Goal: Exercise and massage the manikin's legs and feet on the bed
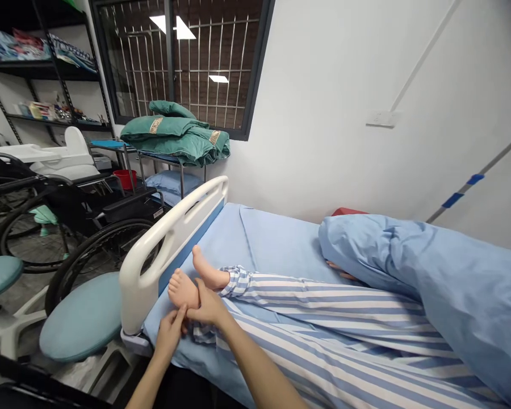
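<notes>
Two bare feet with a smooth, manikin-like look rest near the foot end of a bed. My right hand (209,307) is wrapped round the ankle of the nearer foot (183,289), thumb on the near side and fingers over the top. At the heel of that same foot, my left hand (170,332) grips from below, its fingertips partly hidden. The farther foot (208,271) points upward, untouched. Blue-and-white striped trousers (306,309) with checked cuffs cover both legs. A folded-back blue quilt (430,272) hides the upper body, and some fingers show at its edge.
A cream footboard (174,227) closes the bed's left end. Beyond it stand a wheelchair (97,221), a round teal stool (83,318) and a rack with green padded bedding (179,133). A white wall runs along the bed's far side.
</notes>
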A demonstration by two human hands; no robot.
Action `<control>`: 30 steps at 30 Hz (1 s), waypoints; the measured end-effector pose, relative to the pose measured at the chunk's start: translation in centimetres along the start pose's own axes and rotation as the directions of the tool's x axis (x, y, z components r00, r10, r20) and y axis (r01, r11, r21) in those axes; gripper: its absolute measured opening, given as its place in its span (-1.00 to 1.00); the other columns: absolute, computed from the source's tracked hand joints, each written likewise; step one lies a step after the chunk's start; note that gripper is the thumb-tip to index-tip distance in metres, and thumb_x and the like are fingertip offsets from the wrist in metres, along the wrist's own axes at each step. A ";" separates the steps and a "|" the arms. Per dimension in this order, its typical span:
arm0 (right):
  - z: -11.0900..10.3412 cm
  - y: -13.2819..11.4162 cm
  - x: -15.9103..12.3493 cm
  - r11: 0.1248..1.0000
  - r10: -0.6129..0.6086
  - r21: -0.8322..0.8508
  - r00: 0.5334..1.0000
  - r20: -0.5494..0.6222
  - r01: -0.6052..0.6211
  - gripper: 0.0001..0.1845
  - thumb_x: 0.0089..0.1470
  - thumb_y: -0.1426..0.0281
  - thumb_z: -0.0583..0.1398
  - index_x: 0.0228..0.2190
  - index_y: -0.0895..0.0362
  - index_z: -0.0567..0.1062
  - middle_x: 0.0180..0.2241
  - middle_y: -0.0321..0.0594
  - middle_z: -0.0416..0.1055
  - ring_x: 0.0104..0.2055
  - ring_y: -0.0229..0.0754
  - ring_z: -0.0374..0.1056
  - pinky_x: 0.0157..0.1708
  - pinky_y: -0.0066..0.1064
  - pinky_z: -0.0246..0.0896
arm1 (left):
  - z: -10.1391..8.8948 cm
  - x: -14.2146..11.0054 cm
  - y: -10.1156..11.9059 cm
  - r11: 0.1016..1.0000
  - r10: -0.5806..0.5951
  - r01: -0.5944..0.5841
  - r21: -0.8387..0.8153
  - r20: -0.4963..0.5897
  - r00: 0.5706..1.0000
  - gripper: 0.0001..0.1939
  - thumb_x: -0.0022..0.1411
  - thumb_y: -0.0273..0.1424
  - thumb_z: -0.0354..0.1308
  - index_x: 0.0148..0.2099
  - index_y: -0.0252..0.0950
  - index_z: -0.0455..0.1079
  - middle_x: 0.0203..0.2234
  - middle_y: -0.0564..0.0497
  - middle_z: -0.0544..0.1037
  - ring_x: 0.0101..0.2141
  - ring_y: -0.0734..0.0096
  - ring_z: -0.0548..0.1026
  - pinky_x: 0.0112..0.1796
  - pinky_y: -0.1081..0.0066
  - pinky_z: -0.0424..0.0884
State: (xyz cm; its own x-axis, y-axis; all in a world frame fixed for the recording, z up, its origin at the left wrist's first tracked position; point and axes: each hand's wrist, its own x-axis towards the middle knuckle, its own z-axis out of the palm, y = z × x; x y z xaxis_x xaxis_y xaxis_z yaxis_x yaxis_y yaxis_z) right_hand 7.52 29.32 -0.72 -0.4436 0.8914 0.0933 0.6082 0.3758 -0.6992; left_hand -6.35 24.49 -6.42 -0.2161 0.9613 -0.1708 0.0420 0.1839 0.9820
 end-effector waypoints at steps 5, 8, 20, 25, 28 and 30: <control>0.8 1.3 0.7 0.978 0.021 0.208 0.994 -0.111 0.003 -0.60 -0.13 0.42 0.13 -0.15 0.15 0.36 -0.25 -0.22 0.43 -0.29 -0.17 0.34 -0.35 -0.43 0.17 | 3.2 -2.7 -1.8 0.993 -0.009 0.033 -0.109 0.216 0.976 -0.41 -0.14 0.12 0.13 -0.36 -0.35 0.37 -0.83 0.17 0.27 -0.77 0.59 0.17 -0.70 0.55 0.08; 0.7 1.5 0.9 0.980 0.031 0.201 0.981 -0.192 0.008 -0.77 -0.03 0.45 0.06 -0.28 0.18 0.43 -0.33 -0.22 0.45 -0.31 -0.22 0.34 -0.34 -0.46 0.16 | 3.4 -2.5 -0.5 0.995 0.048 -0.030 -0.099 0.176 0.983 -0.45 -0.18 0.11 0.16 -0.45 -0.34 0.34 -0.83 0.22 0.15 -0.78 0.66 0.08 -0.71 0.58 -0.04; -6.1 4.8 0.0 0.717 0.117 -0.564 0.868 -0.482 -0.409 -0.76 0.07 0.39 0.07 -0.31 0.22 0.49 -0.27 0.04 0.39 -0.15 0.00 0.23 -0.19 -0.29 0.03 | -1.2 -1.3 3.9 0.845 0.262 -0.308 0.436 0.164 0.951 -0.61 0.13 -0.07 -0.05 -0.44 -0.28 0.34 -0.70 0.14 0.27 -0.61 0.50 0.25 -0.50 0.50 0.18; -6.1 4.5 1.5 0.751 0.154 -0.542 0.899 -0.410 -0.376 -0.75 0.11 0.46 0.01 -0.34 0.18 0.49 -0.28 -0.03 0.43 -0.16 -0.07 0.27 -0.23 -0.35 0.04 | -0.8 -2.4 2.8 0.748 0.212 -0.237 0.620 0.116 0.970 -0.66 0.16 -0.16 -0.10 -0.47 -0.26 0.32 -0.65 0.09 0.36 -0.52 0.43 0.34 -0.42 0.48 0.21; -6.2 3.6 2.7 0.783 0.209 -0.484 0.898 -0.387 -0.391 -0.70 0.15 0.44 -0.04 -0.34 0.17 0.48 -0.32 -0.06 0.46 -0.23 -0.12 0.33 -0.30 -0.39 0.07 | -1.1 -2.6 2.9 0.730 0.196 -0.192 0.656 0.068 0.978 -0.67 0.17 -0.18 -0.12 -0.45 -0.25 0.31 -0.62 0.07 0.38 -0.49 0.41 0.36 -0.40 0.46 0.22; -6.4 3.0 3.2 0.780 0.218 -0.490 0.902 -0.372 -0.390 -0.73 0.13 0.40 -0.02 -0.31 0.18 0.47 -0.33 -0.06 0.45 -0.25 -0.11 0.35 -0.33 -0.39 0.09 | -1.4 -2.7 3.0 0.742 0.180 -0.183 0.645 0.071 0.981 -0.67 0.18 -0.17 -0.14 -0.43 -0.24 0.32 -0.60 0.07 0.40 -0.47 0.40 0.38 -0.37 0.45 0.25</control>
State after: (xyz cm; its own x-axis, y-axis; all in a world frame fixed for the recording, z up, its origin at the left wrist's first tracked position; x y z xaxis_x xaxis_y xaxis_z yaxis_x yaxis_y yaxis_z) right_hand 12.15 34.91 2.03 -0.0232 0.9805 0.1953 0.9696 0.0696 -0.2345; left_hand -7.02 22.17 -2.86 -0.1350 0.9908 0.0031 0.6999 0.0932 0.7081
